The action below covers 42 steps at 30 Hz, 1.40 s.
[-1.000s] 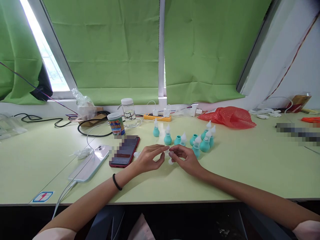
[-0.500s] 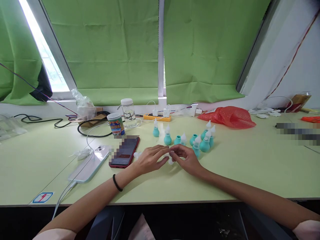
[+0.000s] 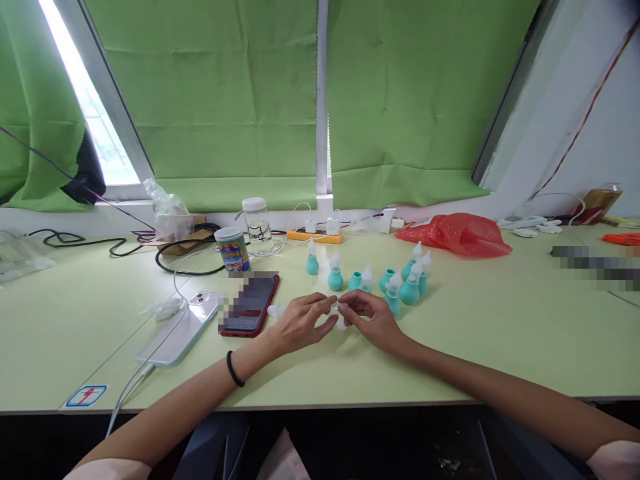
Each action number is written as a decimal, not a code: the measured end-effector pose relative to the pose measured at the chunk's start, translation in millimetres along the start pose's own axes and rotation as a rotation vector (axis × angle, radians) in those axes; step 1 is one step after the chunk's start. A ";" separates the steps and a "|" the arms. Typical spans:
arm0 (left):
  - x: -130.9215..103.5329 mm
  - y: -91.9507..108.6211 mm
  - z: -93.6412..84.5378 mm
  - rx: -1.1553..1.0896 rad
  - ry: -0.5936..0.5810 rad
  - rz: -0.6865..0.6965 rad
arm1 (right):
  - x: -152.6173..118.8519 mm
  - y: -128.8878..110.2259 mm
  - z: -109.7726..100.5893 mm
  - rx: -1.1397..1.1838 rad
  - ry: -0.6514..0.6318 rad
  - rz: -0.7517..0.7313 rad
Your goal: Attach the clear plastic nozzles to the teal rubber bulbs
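Note:
My left hand (image 3: 303, 323) and my right hand (image 3: 373, 320) meet fingertip to fingertip above the table. Between them is a small clear piece (image 3: 337, 304), pinched by my right fingers; my left thumb and fingers curve apart around its left side. A whitish part (image 3: 341, 323) lies just under my hands, and another clear one (image 3: 274, 311) is left of my left hand, partly covered by it. Behind stand teal bulbs with clear tips, among them one bulb (image 3: 335, 279) and another (image 3: 409, 291). Two teal bulbs, one (image 3: 387, 279) included, have no tip.
Left of my hands lie a red-edged phone (image 3: 253, 307) and a pale phone (image 3: 180, 330) with a cable. Farther back are a printed tub (image 3: 233, 250), a lidded jar (image 3: 257, 227), an orange power strip (image 3: 300, 235) and a red plastic bag (image 3: 457, 233).
My left thumb and fingers have shifted slightly and the gap between them is a little wider. My right hand has barely moved, and the bulbs stand where they were.

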<state>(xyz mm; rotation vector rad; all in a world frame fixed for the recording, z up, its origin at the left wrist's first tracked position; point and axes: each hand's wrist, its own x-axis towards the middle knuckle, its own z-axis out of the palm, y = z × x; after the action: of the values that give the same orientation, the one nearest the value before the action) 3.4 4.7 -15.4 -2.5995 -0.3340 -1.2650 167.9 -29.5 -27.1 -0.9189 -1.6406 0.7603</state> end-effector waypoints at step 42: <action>40.4 -15.4 -26.1 0.135 -0.398 -0.052 | -3.5 0.6 2.0 -0.303 -0.002 -0.179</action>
<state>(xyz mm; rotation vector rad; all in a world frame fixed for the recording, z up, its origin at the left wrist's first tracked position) 3.7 15.5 34.0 -2.7236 -0.5375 -0.7002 166.6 -32.2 -29.7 -0.9643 -1.8428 0.3967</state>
